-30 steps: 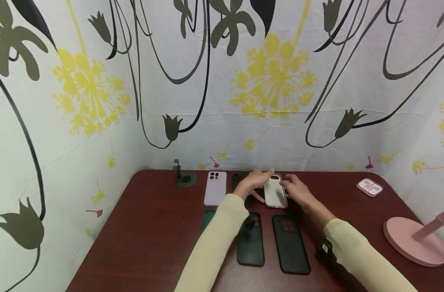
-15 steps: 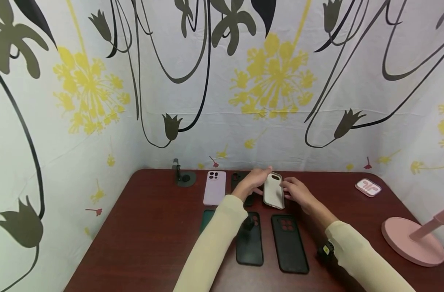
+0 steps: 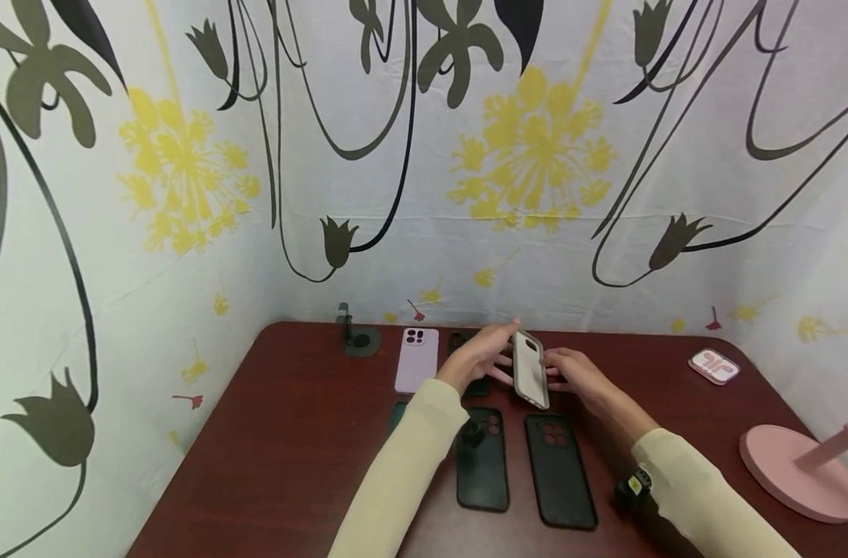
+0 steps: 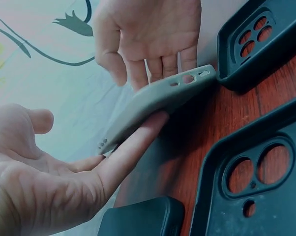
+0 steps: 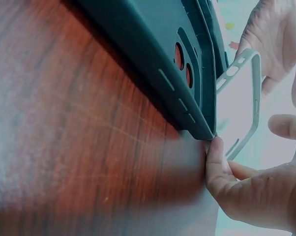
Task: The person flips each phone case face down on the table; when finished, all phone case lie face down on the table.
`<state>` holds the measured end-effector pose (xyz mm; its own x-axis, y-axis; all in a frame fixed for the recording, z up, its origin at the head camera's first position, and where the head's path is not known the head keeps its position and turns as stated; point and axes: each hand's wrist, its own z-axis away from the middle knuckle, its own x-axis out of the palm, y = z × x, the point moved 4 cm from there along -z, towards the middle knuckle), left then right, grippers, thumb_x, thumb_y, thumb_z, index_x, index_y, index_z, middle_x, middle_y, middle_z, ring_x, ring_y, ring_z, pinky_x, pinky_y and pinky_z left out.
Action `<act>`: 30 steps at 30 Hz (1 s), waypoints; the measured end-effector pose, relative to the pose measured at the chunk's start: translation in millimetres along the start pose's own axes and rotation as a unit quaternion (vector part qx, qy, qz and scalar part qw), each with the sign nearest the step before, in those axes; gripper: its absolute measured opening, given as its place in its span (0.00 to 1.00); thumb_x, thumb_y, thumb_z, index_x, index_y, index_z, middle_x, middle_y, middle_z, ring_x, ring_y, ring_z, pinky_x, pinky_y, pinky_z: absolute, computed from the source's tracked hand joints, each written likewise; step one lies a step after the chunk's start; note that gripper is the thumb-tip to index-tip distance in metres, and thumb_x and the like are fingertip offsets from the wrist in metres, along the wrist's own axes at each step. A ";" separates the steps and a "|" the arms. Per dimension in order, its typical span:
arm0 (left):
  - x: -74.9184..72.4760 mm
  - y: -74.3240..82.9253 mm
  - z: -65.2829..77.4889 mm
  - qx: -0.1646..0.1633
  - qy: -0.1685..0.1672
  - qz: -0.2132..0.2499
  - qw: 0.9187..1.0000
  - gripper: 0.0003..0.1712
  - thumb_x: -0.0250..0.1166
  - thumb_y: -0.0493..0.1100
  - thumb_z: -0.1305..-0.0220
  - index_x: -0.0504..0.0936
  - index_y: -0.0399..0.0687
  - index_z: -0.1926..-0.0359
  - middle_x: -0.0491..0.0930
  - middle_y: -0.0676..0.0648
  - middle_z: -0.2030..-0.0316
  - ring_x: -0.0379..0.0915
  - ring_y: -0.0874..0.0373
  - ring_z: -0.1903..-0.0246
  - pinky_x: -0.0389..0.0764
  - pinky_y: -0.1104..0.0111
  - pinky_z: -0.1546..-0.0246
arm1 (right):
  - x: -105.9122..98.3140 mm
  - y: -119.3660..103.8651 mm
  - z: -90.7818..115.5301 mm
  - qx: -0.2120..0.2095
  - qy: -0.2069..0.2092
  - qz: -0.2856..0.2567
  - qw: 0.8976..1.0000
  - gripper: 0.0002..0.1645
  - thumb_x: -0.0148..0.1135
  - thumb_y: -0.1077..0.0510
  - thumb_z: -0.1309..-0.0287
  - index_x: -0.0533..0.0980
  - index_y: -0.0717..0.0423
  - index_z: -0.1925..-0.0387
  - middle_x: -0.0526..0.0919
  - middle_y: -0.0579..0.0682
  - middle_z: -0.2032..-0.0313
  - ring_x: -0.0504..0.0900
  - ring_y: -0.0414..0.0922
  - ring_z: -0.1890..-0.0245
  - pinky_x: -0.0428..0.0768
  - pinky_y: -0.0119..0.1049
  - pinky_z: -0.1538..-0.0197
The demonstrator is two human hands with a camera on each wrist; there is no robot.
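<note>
A cream phone case [image 3: 531, 372] with a camera cutout stands tilted between both hands at the back of the table. My left hand [image 3: 480, 355] is at its left side; in the left wrist view, one straight finger [image 4: 138, 145] lies along the case and the thumb stays apart. Across from it, my right hand [image 3: 576, 376] touches the other long side with its fingertips, thumb held away, as the right wrist view shows. Partly behind the left hand lies a dark phone case [image 3: 478, 387]. Nearer are a black case [image 3: 483, 473] and another black case [image 3: 562, 480].
To the left lies a lilac phone case [image 3: 417, 364], beside a dark stand [image 3: 361, 341]. A green case [image 3: 396, 415] is mostly under the left sleeve. At right are a small pink-and-white item [image 3: 714, 366] and a pink round base [image 3: 801, 473]. Patterned cloth [image 3: 424, 271] hangs behind.
The cream case has gone from lying flat to a steep tilt between the hands. The fingers of both hands now reach its sides. The head view has shifted slightly.
</note>
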<state>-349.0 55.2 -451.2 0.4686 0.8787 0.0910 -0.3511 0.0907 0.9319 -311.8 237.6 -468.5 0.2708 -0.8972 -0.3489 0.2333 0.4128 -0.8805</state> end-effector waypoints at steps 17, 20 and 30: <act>10.1 1.2 -1.1 0.008 -0.023 0.058 0.998 0.41 0.51 0.64 0.18 0.55 0.50 0.16 0.54 0.33 0.18 0.62 0.30 0.24 0.86 0.40 0.42 | 2.5 -5.1 0.3 -0.005 0.000 0.058 0.998 0.50 0.50 0.34 0.21 0.57 0.69 0.21 0.66 0.70 0.26 0.74 0.62 0.32 0.85 0.53 0.36; 10.8 3.0 -0.8 0.011 -0.026 0.065 0.997 0.41 0.52 0.63 0.18 0.55 0.50 0.16 0.56 0.33 0.19 0.64 0.31 0.25 0.86 0.40 0.42 | 5.1 -7.6 0.3 -0.009 0.003 0.056 0.998 0.51 0.52 0.32 0.23 0.56 0.68 0.21 0.67 0.70 0.27 0.74 0.62 0.31 0.85 0.54 0.35; 14.0 -4.2 0.1 -0.003 -0.034 0.057 0.998 0.36 0.51 0.63 0.18 0.65 0.51 0.20 0.63 0.35 0.22 0.67 0.33 0.26 0.88 0.39 0.47 | 4.2 -3.4 -1.7 -0.018 0.007 0.034 0.999 0.50 0.54 0.33 0.23 0.56 0.64 0.20 0.65 0.68 0.26 0.73 0.62 0.30 0.86 0.48 0.37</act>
<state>-340.9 67.1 -453.7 0.4795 0.8493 0.2207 -0.4100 -0.0056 0.9121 -313.1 232.2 -467.5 0.2707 -0.8698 -0.4125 0.1810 0.4669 -0.8656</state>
